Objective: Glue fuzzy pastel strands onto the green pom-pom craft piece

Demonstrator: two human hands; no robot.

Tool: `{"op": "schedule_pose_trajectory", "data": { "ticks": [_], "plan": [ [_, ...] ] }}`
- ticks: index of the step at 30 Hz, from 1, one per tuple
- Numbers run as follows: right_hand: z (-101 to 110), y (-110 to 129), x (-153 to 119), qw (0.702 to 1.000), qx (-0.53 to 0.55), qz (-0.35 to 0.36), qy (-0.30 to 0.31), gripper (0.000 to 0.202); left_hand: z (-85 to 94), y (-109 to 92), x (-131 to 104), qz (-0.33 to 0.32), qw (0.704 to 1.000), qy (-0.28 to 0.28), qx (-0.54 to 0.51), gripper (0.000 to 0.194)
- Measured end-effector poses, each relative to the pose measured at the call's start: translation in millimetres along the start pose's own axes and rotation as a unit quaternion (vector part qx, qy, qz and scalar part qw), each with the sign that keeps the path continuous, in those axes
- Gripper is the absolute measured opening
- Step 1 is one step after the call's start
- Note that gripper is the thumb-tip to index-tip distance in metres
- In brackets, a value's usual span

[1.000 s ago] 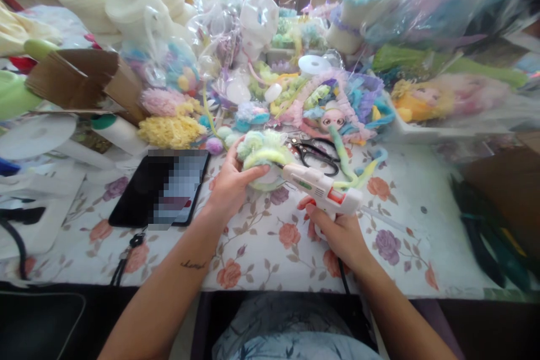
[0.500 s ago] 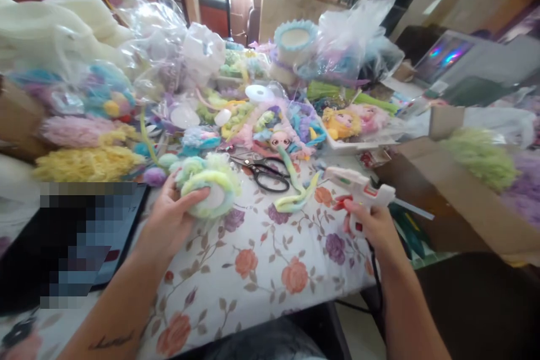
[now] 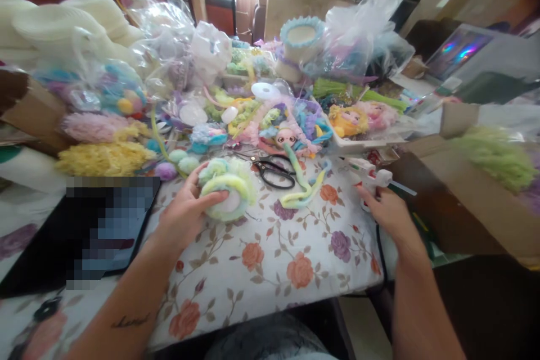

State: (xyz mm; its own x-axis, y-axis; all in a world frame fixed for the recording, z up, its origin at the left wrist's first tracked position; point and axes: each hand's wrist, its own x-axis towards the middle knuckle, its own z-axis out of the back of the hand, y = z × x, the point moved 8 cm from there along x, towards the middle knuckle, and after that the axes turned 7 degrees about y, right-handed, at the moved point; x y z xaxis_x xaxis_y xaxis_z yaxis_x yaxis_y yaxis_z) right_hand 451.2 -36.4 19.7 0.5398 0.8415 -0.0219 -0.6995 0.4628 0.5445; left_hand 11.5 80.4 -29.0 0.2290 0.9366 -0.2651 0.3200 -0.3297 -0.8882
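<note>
My left hand (image 3: 185, 211) is closed on a fluffy round piece of pastel yellow, green and blue yarn (image 3: 228, 183). Its thumb lies over the white disc at the centre. To the right, my right hand (image 3: 392, 211) grips a white hot glue gun (image 3: 371, 173), with a clear glue stick (image 3: 404, 187) poking out of the rear. Black-handled scissors (image 3: 276, 174) lie between the hands. Beside them a yellow-green yarn strip (image 3: 301, 197) bends across the flowered cloth, reaching up to a small doll head (image 3: 286, 136).
A black-edged tablet (image 3: 145, 225) with a blurred screen lies on the left. Pompoms (image 3: 165, 171) and yellow fluff (image 3: 105, 156) sit behind it. Dolls fill a white tray (image 3: 367, 146) at the back right. A cardboard box (image 3: 455, 180) stands at the right edge.
The glue gun and my right hand have moved slightly right and away from me, and the gun appears turned. My left hand still holds the yarn piece; the whole view has shifted a little.
</note>
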Motion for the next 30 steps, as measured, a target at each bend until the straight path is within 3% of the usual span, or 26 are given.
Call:
{"op": "schedule_pose_trajectory", "data": {
  "ticks": [3,4,6,9,12,15,18,23,30],
  "plan": [
    [18,14,-31,0.993,-0.114,-0.002,0.006,0.04,-1.8,0,0,-0.003,1.0,0.018,0.011,0.096],
    [23,28,-40,0.991,-0.127,0.027,-0.023,0.038,-2.2,0,0,-0.006,1.0,0.023,0.013,0.095],
    [21,65,-55,0.991,-0.046,0.117,-0.052,0.032,-3.0,1,-1,-0.007,0.999,0.032,0.022,0.096],
    [-22,136,-64,0.96,0.109,0.255,0.032,0.023,-5.6,1,-2,-0.011,0.998,0.049,0.042,0.097],
    [-72,203,-69,0.897,0.2,0.373,0.126,0.015,-8.3,0,-3,-0.022,0.997,0.061,0.051,0.099],
    [-97,237,-66,0.863,0.25,0.423,0.113,0.014,-10.8,0,-3,-0.017,0.996,0.067,0.049,0.102],
    [-114,244,-61,0.858,0.28,0.413,0.126,0.014,-13.4,-1,-4,-0.016,0.996,0.072,0.053,0.104],
    [-137,227,-57,0.863,0.337,0.319,0.2,0.018,-17.0,-1,-6,-0.021,0.993,0.076,0.083,0.104],
    [-148,220,-56,0.851,0.383,0.279,0.225,0.02,-22.4,-3,-8,-0.037,0.991,0.089,0.092,0.099]
  ]
}}
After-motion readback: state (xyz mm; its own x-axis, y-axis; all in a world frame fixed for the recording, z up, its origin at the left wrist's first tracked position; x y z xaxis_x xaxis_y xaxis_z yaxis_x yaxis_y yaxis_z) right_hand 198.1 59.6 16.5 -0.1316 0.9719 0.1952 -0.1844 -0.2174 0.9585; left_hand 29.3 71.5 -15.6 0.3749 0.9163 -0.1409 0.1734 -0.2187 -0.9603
